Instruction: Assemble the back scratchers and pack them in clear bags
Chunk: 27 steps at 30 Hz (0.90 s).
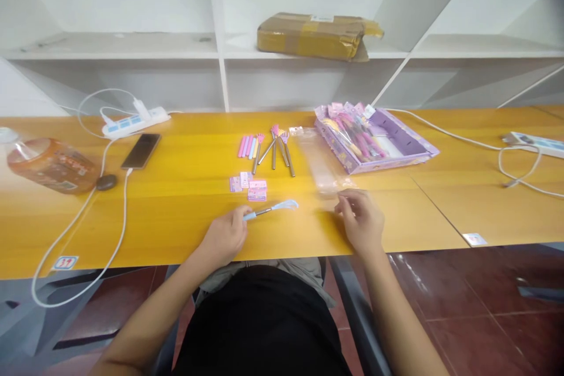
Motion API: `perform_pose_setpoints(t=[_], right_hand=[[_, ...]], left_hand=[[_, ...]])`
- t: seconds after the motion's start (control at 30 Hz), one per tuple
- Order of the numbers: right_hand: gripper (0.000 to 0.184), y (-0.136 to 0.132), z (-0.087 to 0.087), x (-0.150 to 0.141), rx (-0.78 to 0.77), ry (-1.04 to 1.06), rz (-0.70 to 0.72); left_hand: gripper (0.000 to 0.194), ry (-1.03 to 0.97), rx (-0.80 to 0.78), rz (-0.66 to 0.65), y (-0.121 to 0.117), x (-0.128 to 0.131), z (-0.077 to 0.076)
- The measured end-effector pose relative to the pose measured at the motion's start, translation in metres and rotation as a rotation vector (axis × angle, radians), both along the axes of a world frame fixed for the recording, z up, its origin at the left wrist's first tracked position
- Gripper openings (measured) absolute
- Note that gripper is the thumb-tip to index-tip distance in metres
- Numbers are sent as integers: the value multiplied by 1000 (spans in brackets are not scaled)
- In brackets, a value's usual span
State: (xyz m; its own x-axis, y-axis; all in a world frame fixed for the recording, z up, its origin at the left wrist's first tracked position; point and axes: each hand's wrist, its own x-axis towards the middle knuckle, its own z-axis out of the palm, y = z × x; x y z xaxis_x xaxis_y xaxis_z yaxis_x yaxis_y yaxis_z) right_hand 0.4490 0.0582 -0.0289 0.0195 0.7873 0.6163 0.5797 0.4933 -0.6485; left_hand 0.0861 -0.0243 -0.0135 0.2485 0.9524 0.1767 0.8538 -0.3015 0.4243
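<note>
My left hand (227, 235) is closed around the light-blue handle of a small back scratcher (277, 206), whose metal rod and blurred blue head point right. Near the lower end of a stack of clear plastic bags (324, 158), my right hand (362, 220) has its fingers curled in; whether they pinch a bag is hidden. Beyond my left hand lie small printed cards (257, 190). Farther back, several metal rods with hand-shaped heads (275, 150) rest beside a row of pastel handles (247, 147).
A purple display box (409, 135) with packaged scratchers stands at the back right. On the left are a phone (141, 151) with its white cable, a power strip (136, 122) and a large orange bottle (53, 165). A taped parcel (312, 36) sits on the shelf.
</note>
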Motion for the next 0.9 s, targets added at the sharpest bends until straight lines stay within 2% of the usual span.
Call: perform_pose_setpoints(t=[0.07, 0.13, 0.23, 0.33, 0.43, 0.5, 0.57, 0.67, 0.8, 0.9], right_hand=[[15, -4, 2, -5, 18, 182, 12], [11, -10, 8, -12, 81, 281, 48], [14, -26, 24, -25, 205, 188, 103], [28, -51, 40, -40, 297, 60, 227], [34, -78, 48, -56, 350, -4, 496], [32, -91, 48, -67, 388, -20, 688], [30, -98, 45, -76, 412, -13, 818], [33, -96, 40, -86, 384, 38, 895], [42, -91, 33, -89, 238, 132, 997], [32, -92, 27, -90, 108, 222, 1084]], left_hand=[[28, -142, -28, -15, -2, -1, 5], [26, -347, -150, -59, -6, -3, 16], [23, -585, -418, -137, -15, -3, 36], [30, -645, -524, -170, -23, 0, 45], [46, -796, -618, -214, -26, 7, 40], [61, -987, -711, -250, -25, 12, 34], [70, -1181, -758, -242, -25, 18, 29], [68, -1283, -799, -197, -26, 26, 24], [65, -1303, -863, -196, -30, 36, 21], [53, -1411, -858, -170, -32, 43, 19]])
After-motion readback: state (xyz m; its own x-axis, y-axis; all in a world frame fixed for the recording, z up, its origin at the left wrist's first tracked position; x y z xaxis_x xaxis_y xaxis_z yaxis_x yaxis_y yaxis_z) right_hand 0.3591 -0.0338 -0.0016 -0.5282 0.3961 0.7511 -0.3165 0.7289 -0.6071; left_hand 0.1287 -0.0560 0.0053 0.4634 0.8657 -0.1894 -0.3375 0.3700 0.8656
